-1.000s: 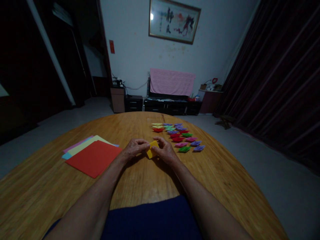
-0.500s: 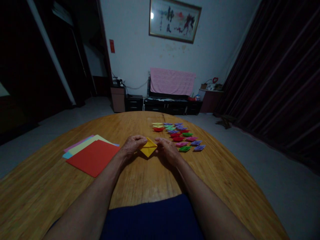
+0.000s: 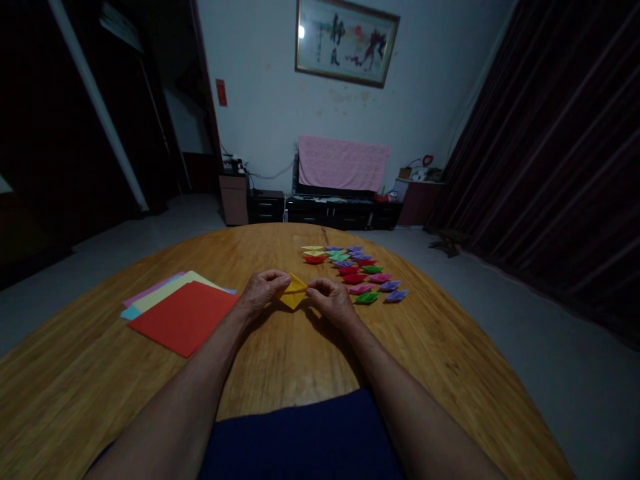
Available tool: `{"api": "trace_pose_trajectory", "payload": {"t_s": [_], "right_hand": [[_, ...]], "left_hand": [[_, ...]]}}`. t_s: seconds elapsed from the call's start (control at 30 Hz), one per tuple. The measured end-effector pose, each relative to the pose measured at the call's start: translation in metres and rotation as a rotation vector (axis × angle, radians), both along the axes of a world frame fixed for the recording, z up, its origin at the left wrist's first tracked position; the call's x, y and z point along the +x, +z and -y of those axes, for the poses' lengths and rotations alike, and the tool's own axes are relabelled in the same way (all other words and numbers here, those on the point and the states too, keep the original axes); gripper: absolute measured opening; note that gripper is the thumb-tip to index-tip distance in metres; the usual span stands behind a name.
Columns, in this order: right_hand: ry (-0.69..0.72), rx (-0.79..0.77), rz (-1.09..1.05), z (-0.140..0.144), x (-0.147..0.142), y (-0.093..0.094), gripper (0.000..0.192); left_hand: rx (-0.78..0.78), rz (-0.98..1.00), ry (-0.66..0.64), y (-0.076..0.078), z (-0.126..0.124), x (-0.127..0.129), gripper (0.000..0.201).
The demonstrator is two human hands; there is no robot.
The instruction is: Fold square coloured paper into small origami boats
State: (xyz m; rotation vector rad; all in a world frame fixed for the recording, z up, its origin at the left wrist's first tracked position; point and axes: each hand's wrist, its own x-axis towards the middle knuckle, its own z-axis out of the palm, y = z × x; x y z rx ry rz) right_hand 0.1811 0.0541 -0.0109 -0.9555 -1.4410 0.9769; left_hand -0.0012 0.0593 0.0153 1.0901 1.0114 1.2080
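Yellow folded paper – edges hidden, both hands

Dim room, framed picture, dark curtain

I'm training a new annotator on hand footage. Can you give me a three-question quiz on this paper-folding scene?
1. True or false: both hands grip the yellow folded paper.
2. Which sheet tops the paper stack? A) red B) green C) black
3. On which of the person's sides do the small folded paper pieces lie on the wooden table?

Key:
1. True: left hand and right hand pinch its opposite ends.
2. A
3. The right, just beyond the right hand.
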Motion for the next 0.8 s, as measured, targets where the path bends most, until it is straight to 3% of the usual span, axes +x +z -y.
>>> {"api": "trace_pose_trajectory", "payload": {"t_s": [0.17, 0.27, 0.47, 0.8], "right_hand": [[-0.047, 0.004, 0.113, -0.0004, 0.0024, -0.0015, 0.012], [-0.007, -0.096, -0.004, 0.0, 0.0013, 0.0004, 0.015], [0.162, -0.253, -0.231, 0.0042, -0.0015, 0.0073, 0.043], [0.182, -0.207, -0.156, 0.0079, -0.0006, 0.0081, 0.03]], "left_hand": [[-0.015, -0.014, -0.012, 0.0061, 0.0068, 0.0038, 0.028], [0.002, -0.045, -0.002, 0.0075, 0.0076, 0.004, 0.03], [0.008, -0.065, -0.004, 0.0086, 0.0062, 0.0029, 0.032], [0.006, -0.044, 0.018, 0.0103, 0.0078, 0.0034, 0.025]]}}
